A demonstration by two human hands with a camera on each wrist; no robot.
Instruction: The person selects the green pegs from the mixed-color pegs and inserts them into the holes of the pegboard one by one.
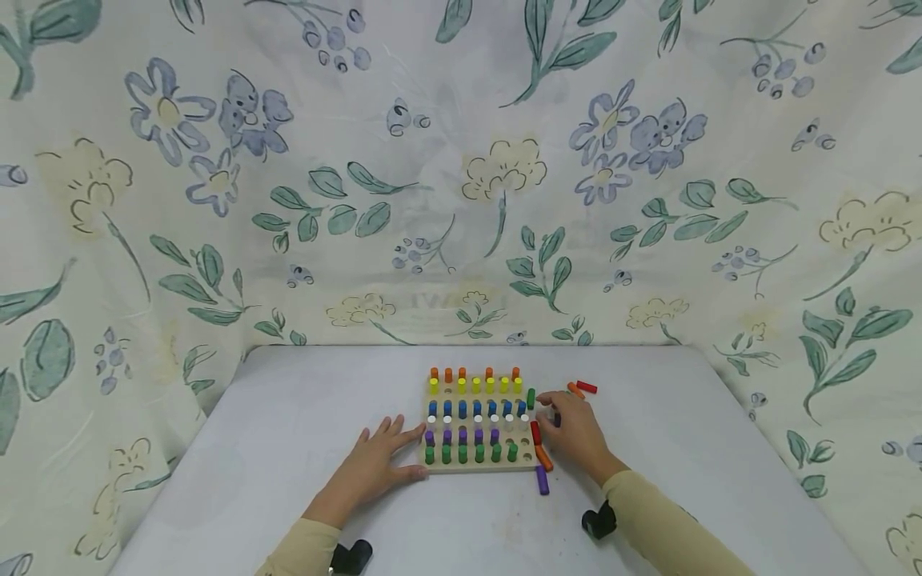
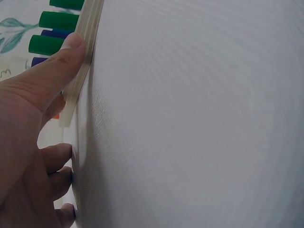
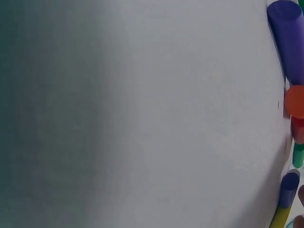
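Note:
In the head view a wooden pegboard lies on the table, with rows of orange, yellow, blue, white, purple and green pegs standing in it. My left hand rests at its left edge, fingers spread. The left wrist view shows the thumb against the board's side. Beside the right edge is my right hand, index finger and thumb bent and apart. A green peg and a red peg lie close to its fingertips. A dark blue peg and a yellow peg lie near its fingers.
Along the board's right side lie an orange peg and a purple peg. Beyond my right hand are another orange peg and a red peg. A floral cloth hangs behind the white table.

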